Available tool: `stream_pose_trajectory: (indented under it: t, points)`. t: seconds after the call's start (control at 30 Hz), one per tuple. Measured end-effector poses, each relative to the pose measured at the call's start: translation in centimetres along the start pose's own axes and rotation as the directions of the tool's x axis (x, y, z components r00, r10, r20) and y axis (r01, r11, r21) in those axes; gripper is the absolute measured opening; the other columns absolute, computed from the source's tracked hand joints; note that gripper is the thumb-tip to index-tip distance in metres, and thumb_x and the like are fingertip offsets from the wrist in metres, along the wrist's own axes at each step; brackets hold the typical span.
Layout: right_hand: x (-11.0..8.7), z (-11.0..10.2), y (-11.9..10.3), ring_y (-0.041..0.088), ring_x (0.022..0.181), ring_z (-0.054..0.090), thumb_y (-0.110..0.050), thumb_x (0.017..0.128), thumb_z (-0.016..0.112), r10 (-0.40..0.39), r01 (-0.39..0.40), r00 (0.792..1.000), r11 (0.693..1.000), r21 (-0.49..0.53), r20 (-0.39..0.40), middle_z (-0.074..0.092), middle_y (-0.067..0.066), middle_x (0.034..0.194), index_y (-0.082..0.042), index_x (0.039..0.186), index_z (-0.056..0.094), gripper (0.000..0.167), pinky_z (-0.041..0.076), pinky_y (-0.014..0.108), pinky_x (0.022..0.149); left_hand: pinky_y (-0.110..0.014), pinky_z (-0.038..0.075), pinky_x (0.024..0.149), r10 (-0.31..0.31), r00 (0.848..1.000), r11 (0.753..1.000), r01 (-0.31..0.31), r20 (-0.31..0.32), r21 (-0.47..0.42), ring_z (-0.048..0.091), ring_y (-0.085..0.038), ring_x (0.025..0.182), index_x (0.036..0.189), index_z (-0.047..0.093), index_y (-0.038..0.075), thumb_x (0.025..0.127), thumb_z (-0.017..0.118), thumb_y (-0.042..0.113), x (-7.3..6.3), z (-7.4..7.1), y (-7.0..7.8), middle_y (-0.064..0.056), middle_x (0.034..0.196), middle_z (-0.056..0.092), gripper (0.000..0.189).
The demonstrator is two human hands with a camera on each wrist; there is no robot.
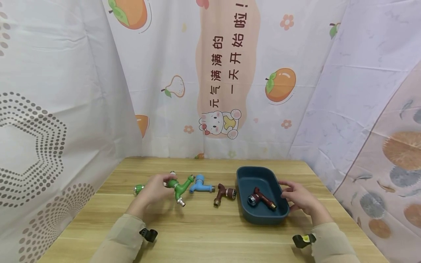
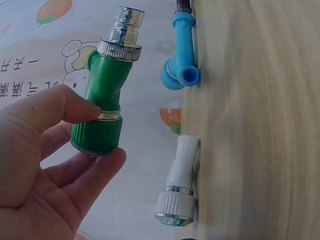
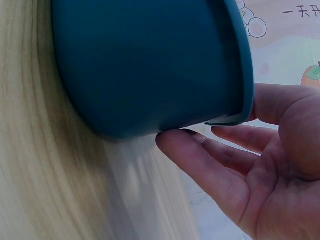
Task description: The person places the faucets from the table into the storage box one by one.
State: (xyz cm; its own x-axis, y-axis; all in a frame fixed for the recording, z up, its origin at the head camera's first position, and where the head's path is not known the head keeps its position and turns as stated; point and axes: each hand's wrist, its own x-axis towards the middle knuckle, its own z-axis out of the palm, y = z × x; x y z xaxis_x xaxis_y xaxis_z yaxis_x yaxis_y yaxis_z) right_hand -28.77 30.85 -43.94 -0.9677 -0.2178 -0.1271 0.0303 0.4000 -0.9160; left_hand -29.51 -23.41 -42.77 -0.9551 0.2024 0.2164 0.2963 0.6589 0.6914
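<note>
So a green faucet (image 1: 181,188) is being held up over the table (image 1: 204,237), its ribbed knob pinched between the thumb and fingers of the left hand (image 1: 154,188). The rim of a dark teal bin (image 1: 263,219) is gripped at its right side by the right hand (image 1: 299,195), and one maroon faucet (image 1: 261,199) can be seen lying inside. A second maroon faucet (image 1: 223,193), a blue faucet (image 1: 200,185) and a white faucet (image 2: 180,170) are laid out on the wood, plus a green knob (image 1: 138,189), partly seen past the left hand.
</note>
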Motion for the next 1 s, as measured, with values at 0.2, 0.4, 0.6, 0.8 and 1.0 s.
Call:
stream_pose_trajectory:
  t: [0.2,0.4,0.6,0.8,1.0]
  points:
    - [-0.1,0.0,-0.2,0.036,0.103,0.066,-0.005,0.1,0.056,0.0,0.0,1.0,1.0,-0.004,-0.001,0.052,0.036,0.134,0.004,0.156,0.029,0.063,0.06,0.053,0.065,-0.035,0.059,0.078,0.019,0.998,1.0,-0.02,-0.062,-0.021,0.07,-0.029,0.098,0.122,0.072,0.009,0.081,0.078,0.003,-0.1,-0.3,0.5,-0.008,0.108,0.07,0.042]
    - [-0.2,0.1,-0.4,0.035,0.102,0.066,-0.004,0.099,0.056,0.003,-0.003,1.0,1.0,0.001,0.0,0.051,0.036,0.135,0.004,0.156,0.029,0.063,0.06,0.052,0.065,-0.031,0.059,0.08,0.058,0.99,0.995,-0.068,-0.13,-0.072,0.069,-0.029,0.102,0.124,0.07,0.005,0.082,0.072,-0.001,-0.2,-0.6,1.1,-0.011,0.112,0.068,0.043]
    - [-0.1,0.0,-0.3,0.035,0.103,0.066,-0.004,0.1,0.056,0.008,-0.008,1.0,1.0,0.003,0.0,0.051,0.036,0.136,0.004,0.156,0.029,0.063,0.06,0.052,0.066,-0.028,0.058,0.082,0.105,0.971,0.99,-0.122,-0.215,-0.068,0.064,-0.028,0.108,0.125,0.07,0.003,0.083,0.073,0.0,-0.2,-1.0,1.3,-0.012,0.117,0.067,0.042]
    - [0.0,-0.1,0.0,0.035,0.103,0.066,-0.004,0.1,0.055,0.006,-0.006,1.0,1.0,0.003,0.004,0.051,0.036,0.136,0.003,0.156,0.029,0.063,0.06,0.052,0.065,-0.027,0.058,0.081,0.109,0.965,0.989,-0.129,-0.238,-0.07,0.064,-0.027,0.109,0.125,0.07,0.005,0.084,0.073,0.001,-0.2,-1.1,1.1,-0.011,0.118,0.066,0.042]
    - [0.0,0.0,-0.1,0.037,0.104,0.066,-0.003,0.1,0.056,0.0,0.0,1.0,1.0,0.01,0.01,0.049,0.037,0.137,0.004,0.156,0.029,0.063,0.06,0.053,0.065,-0.026,0.058,0.08,0.104,0.966,0.989,-0.126,-0.236,-0.077,0.064,-0.027,0.109,0.125,0.07,0.006,0.083,0.074,0.0,-0.3,-1.1,1.3,-0.011,0.12,0.066,0.042]
